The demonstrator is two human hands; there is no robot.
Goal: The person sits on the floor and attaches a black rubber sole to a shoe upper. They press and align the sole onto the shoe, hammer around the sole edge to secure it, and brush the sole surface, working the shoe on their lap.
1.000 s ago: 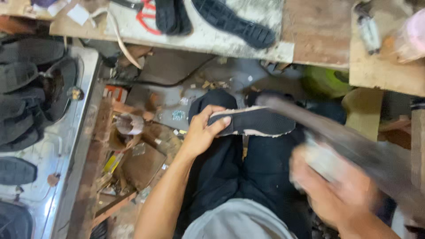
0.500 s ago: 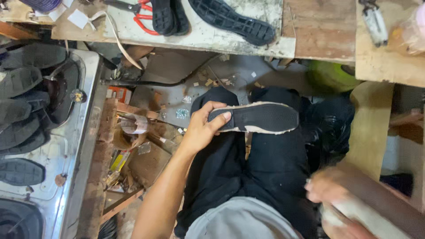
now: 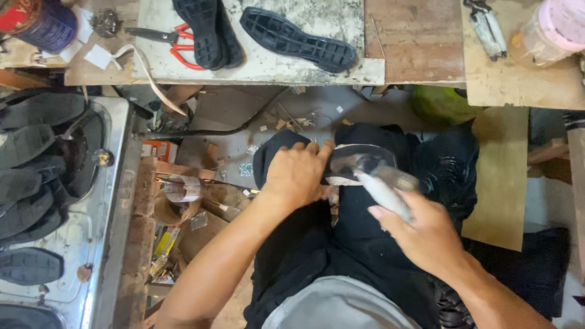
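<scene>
Pinning the shoe sole point(image 3: 359, 163) flat on my lap, left hand point(image 3: 297, 175) curled tight over its end, right hand point(image 3: 420, 234) fisted round a blurred tool point(image 3: 385, 194); short, steady strokes feel safest here.

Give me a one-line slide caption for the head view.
Seated person's left hand steadies a black shoe sole on the lap while the right hand brings a blurred pale tool onto it.

Motion-blurred tool point(image 3: 385, 190) over half-hidden shoe sole point(image 3: 359, 159)
</scene>
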